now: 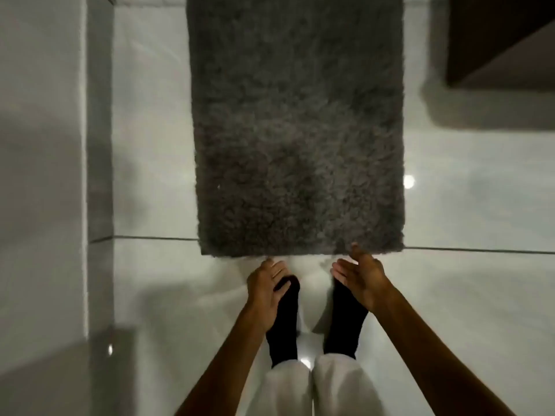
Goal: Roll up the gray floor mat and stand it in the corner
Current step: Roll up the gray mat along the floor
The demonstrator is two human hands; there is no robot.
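The gray floor mat (297, 124) lies flat on glossy white tiles, shaggy and rectangular, running from the top of the view down to its near edge just ahead of my feet. My left hand (265, 291) hovers just short of that near edge, fingers apart and holding nothing. My right hand (362, 279) is open too, palm turned inward, its fingertips touching or nearly touching the mat's near edge toward the right corner. Neither hand grips the mat.
My feet in black socks (345, 319) stand on the tile just behind the mat. A white wall with a corner column (99, 145) runs down the left side. Dark brown furniture (504, 40) stands at the upper right.
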